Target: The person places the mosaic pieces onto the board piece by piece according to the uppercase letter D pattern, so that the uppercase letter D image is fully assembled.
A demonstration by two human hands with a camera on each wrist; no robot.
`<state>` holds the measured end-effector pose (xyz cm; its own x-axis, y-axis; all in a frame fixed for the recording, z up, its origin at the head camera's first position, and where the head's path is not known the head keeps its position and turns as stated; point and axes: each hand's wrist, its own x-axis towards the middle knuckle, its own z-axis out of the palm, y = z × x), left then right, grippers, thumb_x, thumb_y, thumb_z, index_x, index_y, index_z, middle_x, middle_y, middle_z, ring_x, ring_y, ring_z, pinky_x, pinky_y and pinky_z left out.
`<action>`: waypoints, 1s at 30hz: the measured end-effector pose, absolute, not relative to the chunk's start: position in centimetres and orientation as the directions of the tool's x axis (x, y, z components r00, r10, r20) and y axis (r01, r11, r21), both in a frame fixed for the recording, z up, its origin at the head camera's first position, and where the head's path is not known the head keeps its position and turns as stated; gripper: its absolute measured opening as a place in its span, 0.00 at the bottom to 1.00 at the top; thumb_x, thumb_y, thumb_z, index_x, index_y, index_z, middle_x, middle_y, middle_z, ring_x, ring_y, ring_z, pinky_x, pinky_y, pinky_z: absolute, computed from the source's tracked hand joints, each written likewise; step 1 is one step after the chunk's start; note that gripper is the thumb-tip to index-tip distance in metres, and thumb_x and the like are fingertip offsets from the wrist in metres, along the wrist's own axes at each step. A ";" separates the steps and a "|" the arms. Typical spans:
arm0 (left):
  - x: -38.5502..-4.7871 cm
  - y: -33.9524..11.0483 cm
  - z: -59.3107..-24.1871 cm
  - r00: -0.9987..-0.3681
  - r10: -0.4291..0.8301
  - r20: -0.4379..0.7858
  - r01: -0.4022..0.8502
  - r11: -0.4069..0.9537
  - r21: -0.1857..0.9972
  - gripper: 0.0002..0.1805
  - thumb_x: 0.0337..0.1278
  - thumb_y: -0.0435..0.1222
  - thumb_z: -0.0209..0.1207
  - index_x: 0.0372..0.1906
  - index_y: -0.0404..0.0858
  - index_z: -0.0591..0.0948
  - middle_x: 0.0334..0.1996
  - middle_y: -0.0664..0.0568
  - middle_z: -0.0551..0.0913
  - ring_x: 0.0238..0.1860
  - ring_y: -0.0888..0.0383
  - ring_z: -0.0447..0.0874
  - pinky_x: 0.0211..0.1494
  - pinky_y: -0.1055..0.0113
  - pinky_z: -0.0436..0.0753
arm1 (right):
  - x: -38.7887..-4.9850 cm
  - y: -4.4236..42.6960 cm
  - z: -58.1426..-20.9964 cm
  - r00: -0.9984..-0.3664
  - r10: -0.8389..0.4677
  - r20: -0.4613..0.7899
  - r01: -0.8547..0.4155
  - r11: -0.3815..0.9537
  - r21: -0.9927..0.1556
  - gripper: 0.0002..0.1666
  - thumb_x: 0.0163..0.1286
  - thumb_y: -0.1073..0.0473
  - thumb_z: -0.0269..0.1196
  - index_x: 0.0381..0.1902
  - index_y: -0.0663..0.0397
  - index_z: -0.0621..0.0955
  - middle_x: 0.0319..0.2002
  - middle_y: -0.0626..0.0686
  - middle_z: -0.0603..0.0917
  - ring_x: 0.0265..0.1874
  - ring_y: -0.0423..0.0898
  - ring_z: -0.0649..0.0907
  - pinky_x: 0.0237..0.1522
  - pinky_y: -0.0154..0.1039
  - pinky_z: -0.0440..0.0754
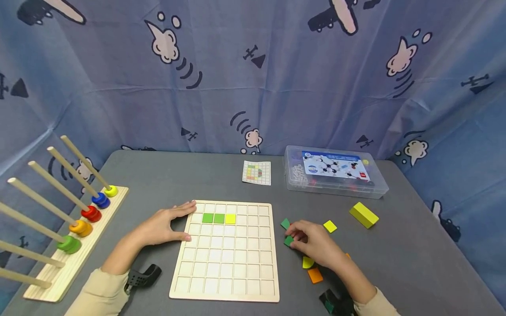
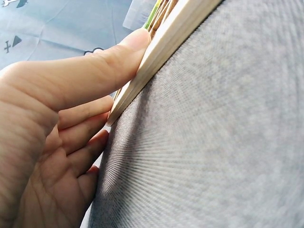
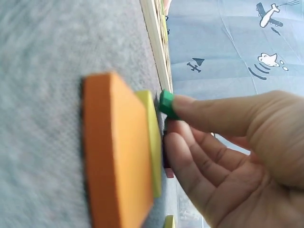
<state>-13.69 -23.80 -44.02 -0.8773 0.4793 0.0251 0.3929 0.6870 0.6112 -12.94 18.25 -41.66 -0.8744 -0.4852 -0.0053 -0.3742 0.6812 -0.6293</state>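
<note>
A light wooden grid board (image 1: 225, 250) lies flat on the table with two green squares (image 1: 213, 218) and one yellow square (image 1: 230, 219) in an upper row. My left hand (image 1: 168, 224) rests at the board's upper left edge, fingers extended and thumb against its side (image 2: 137, 71). Right of the board, my right hand (image 1: 314, 243) pinches a small green tile (image 3: 167, 103) at the thumb tip. Another green tile (image 1: 285, 224) lies just beyond its fingers. Close by are yellow tiles (image 1: 330, 226) and an orange tile (image 1: 315, 275). A dark reddish piece behind the right fingers is mostly hidden.
A pegged wooden stand with coloured rings (image 1: 91, 228) runs along the left. At the back are a small printed grid card (image 1: 257, 172) and a clear plastic box (image 1: 336, 171). A yellow block (image 1: 364, 215) sits at the right.
</note>
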 end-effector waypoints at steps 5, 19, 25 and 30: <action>-13.6 -23.8 -44.0 -0.878 0.478 0.019 0.390 0.691 0.609 0.48 0.44 0.56 0.67 0.69 0.38 0.66 0.71 0.45 0.61 0.72 0.44 0.57 0.72 0.43 0.59 | -13.0 18.4 -41.5 -0.871 -0.491 -0.020 -0.343 0.638 -0.689 0.09 0.61 0.65 0.66 0.40 0.51 0.83 0.32 0.44 0.80 0.30 0.35 0.78 0.34 0.30 0.81; -13.8 -23.7 -43.8 -0.879 0.476 0.018 0.387 0.691 0.610 0.48 0.43 0.57 0.67 0.69 0.39 0.66 0.72 0.46 0.61 0.72 0.44 0.56 0.72 0.43 0.58 | -13.4 16.9 -39.7 -0.858 -0.514 0.001 -0.334 0.557 -0.760 0.10 0.64 0.61 0.65 0.44 0.52 0.83 0.36 0.46 0.83 0.33 0.37 0.81 0.36 0.31 0.83; -13.7 -23.8 -43.9 -0.883 0.468 0.018 0.383 0.699 0.604 0.48 0.43 0.57 0.67 0.69 0.39 0.66 0.71 0.47 0.61 0.72 0.45 0.56 0.72 0.44 0.58 | -14.3 14.5 -39.0 -0.830 -0.557 0.003 -0.360 0.532 -0.766 0.10 0.63 0.63 0.64 0.43 0.56 0.83 0.36 0.47 0.83 0.34 0.39 0.80 0.39 0.32 0.83; -13.7 -23.8 -43.9 -0.883 0.468 0.016 0.380 0.695 0.611 0.48 0.43 0.57 0.67 0.69 0.38 0.67 0.71 0.46 0.62 0.72 0.45 0.57 0.72 0.44 0.58 | -15.2 12.5 -39.0 -0.795 -0.607 0.009 -0.402 0.515 -0.758 0.08 0.63 0.66 0.64 0.41 0.58 0.83 0.34 0.47 0.83 0.33 0.39 0.80 0.37 0.31 0.82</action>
